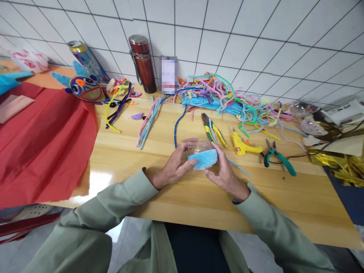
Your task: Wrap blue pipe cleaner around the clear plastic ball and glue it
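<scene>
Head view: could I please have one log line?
left hand; right hand: hold clear ball; blue stems: on ball; glue gun: on table

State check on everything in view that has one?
Clear shell: partly covered in light-blue strips
Left hand: grip closed on shell
Right hand: grip closed on shell
Flask: upright, lid on
Phone: propped upright, screen lit
Glue gun: lying down, power unclear
Teal-handled pliers: jaws open
Yellow-green pliers: handles apart
</scene>
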Available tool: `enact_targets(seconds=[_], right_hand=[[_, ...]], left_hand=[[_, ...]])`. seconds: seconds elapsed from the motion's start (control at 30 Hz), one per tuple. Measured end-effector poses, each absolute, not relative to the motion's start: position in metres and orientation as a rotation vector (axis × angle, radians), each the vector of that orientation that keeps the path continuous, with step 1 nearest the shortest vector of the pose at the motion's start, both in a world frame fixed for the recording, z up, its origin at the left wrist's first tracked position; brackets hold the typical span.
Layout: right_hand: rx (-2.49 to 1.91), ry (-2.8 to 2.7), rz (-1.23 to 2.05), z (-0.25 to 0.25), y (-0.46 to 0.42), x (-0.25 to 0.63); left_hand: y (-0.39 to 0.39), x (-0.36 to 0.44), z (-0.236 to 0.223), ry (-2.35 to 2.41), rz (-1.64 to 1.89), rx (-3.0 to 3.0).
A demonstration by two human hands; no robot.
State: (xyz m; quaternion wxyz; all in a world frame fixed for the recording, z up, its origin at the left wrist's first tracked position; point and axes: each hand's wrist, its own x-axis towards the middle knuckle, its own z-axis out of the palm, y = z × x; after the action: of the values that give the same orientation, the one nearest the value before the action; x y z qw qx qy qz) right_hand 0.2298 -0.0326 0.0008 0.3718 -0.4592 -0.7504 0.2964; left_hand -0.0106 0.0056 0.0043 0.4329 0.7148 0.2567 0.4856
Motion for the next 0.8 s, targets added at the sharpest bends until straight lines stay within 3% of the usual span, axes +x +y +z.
enact_targets(seconds=[0.23,0.8], right_hand=[[-1.120,-2.023,0.634,0.004,-0.030,0.231],[-1.122,-2.056,0.600,0.005,-0.028,0.233]], left_hand=[[0.012,-0.011,0.012,0.779,1.163,1.517],[0.018,-0.014,0.008,0.730,1.142,1.544]])
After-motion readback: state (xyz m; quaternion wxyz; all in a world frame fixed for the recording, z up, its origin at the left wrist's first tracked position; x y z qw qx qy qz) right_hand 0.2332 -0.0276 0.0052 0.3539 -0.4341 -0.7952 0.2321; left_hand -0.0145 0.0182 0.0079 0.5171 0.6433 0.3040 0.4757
